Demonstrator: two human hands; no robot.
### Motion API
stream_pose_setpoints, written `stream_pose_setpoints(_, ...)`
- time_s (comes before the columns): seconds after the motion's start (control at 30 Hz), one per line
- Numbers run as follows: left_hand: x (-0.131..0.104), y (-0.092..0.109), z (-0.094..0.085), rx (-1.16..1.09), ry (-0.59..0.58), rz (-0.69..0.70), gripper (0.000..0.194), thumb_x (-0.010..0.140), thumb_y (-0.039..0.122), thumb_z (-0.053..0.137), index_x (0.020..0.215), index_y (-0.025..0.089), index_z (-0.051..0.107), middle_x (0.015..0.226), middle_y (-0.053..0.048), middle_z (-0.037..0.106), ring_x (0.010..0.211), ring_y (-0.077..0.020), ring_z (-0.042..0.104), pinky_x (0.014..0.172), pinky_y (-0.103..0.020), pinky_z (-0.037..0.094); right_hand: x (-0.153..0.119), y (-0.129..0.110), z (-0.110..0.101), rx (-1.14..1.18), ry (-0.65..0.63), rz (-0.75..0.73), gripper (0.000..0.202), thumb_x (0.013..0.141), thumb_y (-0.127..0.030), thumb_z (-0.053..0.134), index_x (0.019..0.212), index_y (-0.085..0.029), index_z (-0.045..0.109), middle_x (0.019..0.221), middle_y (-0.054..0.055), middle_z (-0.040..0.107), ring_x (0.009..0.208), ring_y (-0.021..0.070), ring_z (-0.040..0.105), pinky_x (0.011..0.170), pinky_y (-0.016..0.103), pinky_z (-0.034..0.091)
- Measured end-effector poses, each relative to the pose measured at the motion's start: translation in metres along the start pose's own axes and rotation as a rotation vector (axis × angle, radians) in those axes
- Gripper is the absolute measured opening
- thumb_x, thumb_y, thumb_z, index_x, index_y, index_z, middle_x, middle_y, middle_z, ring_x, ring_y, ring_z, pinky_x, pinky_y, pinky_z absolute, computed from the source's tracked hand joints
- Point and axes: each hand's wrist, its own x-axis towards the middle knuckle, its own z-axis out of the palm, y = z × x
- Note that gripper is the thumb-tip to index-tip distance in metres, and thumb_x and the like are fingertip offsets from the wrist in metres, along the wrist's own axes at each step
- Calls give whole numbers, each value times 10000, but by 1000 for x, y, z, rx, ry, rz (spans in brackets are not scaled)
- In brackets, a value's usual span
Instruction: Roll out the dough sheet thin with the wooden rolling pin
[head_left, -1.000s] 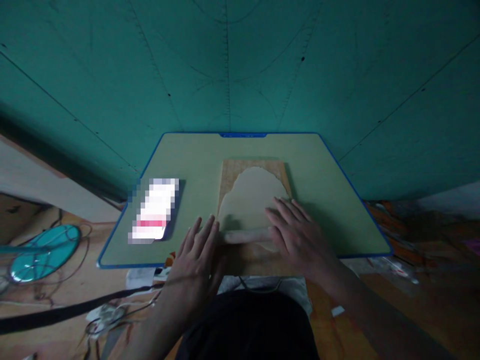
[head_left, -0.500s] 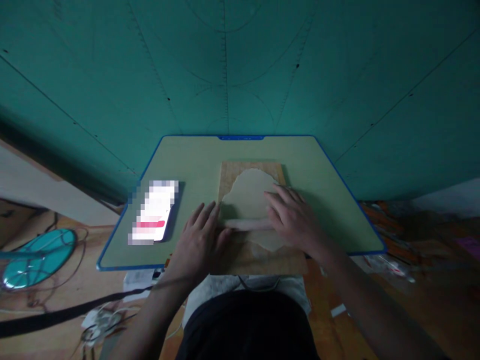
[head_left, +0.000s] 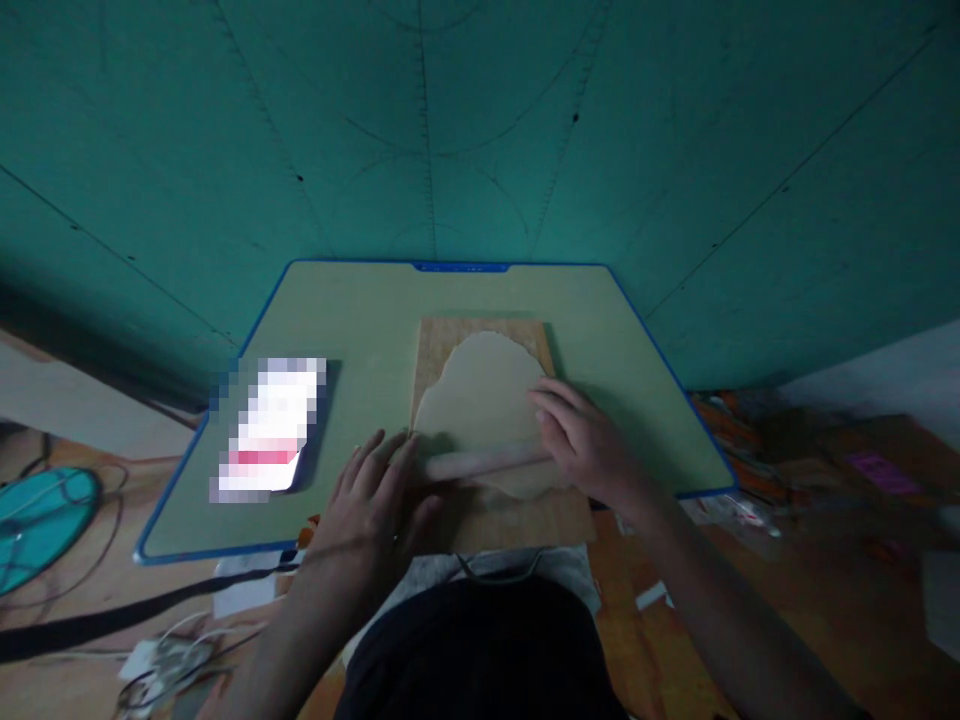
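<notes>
A thin sheet of pale dough (head_left: pixel 484 385) with a wavy edge covers much of a wooden cutting board (head_left: pixel 517 520). Across its near part lies a light rolling pin (head_left: pixel 480 462), its left end slightly closer to me. My left hand (head_left: pixel 375 495) rests over the pin's left end, fingers stretched and spread, thumb out to the side. Over the right end lies my right hand (head_left: pixel 589 440), its fingers reaching forward above the dough's right edge. Neither hand wraps round the pin. Both pin ends are hidden beneath the hands.
The board lies on a pale green, blue-rimmed table (head_left: pixel 360 310) against a green wall (head_left: pixel 480 120). A blurred-out phone (head_left: pixel 274 425) lies on the left. Below left are a black strap (head_left: pixel 150 615), cables with a white power strip (head_left: pixel 169 660), and a teal disc (head_left: pixel 49 525).
The rolling pin has shifted slightly toward me over the dough, its left end more so. Both hands moved with it. The whole view has swung a little to the right.
</notes>
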Motion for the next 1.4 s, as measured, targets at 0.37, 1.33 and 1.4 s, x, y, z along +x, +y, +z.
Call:
stream_pose_setpoints(0.37,-17,14,0,-114,111,-17,461,1008,206,498,1463,227,424,1328,-136,556,1298,-311,522,1004,-489,547,-32,-10,1,-8,9,84,469,1020,-242,354,1416,-112,569,1519,193,503,1413,299,475,1157,504,437)
stream_pose_setpoints(1.33,-44,20,-13,-150,178,63,419,964,98,562,1330,292,628,1165,-54,745,1014,-217,707,808,-338,623,-49,-5,0,258,43,116,409,1042,-316,387,1406,-248,559,1522,139,508,1411,254,483,1130,474,454)
stream_pose_setpoints(1.4,-51,27,-13,-187,137,91,404,964,117,560,1323,284,640,1157,-57,750,987,-204,731,789,-303,633,-30,0,3,281,114,152,398,1027,-322,404,1378,-235,569,1513,147,512,1432,261,453,1153,491,418)
